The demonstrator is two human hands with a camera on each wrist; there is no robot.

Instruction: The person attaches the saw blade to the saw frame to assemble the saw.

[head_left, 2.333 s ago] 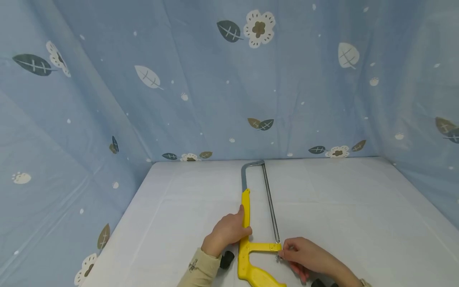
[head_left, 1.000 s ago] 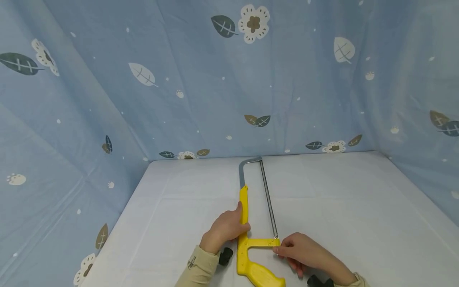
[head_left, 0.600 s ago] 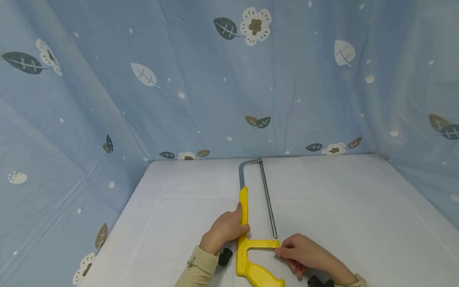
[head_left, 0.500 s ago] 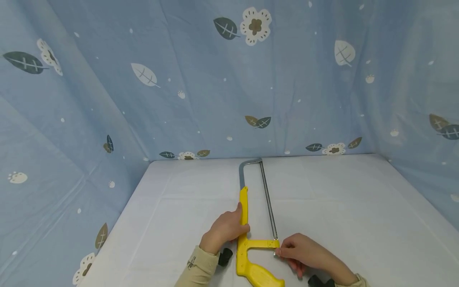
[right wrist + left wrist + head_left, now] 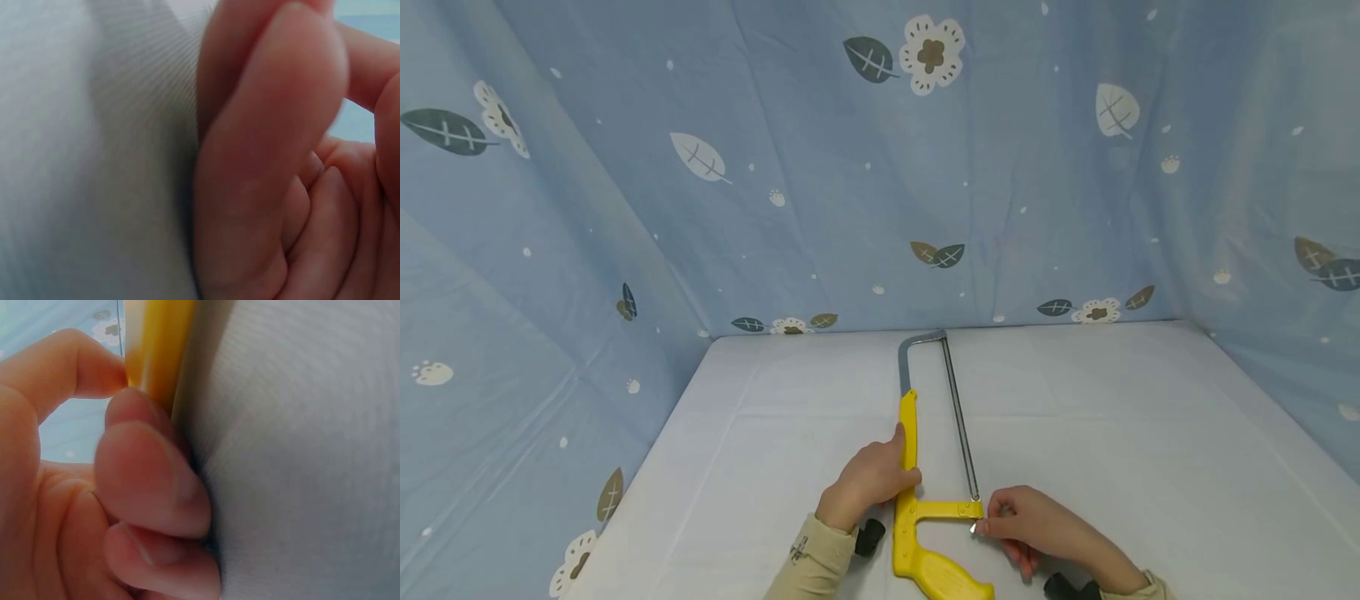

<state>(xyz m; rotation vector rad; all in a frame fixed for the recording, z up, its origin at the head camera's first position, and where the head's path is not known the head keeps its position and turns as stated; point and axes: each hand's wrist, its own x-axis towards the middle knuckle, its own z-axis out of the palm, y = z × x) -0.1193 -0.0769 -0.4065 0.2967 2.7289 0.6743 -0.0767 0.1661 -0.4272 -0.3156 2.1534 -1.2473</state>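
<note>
A hacksaw lies on the white-covered table, its yellow handle toward me and its grey front bow pointing away. My left hand grips the yellow frame bar, thumb along it; the left wrist view shows fingertips and thumb pinching the yellow bar. On the right side runs the thin metal blade, fixed at the near yellow arm. Below that arm's corner my right hand pinches a small shiny wing nut, mostly covered by the fingertips. In the right wrist view curled fingers hide it.
The white cloth covers the table around the saw. A blue curtain with leaves and flowers hangs behind and at both sides. Black wrist devices sit under both wrists.
The right fingers shift slightly at the wing nut, and a bright face of it now shows beside them. The left hand keeps its grip. The saw stays in place while the head view shifts slightly.
</note>
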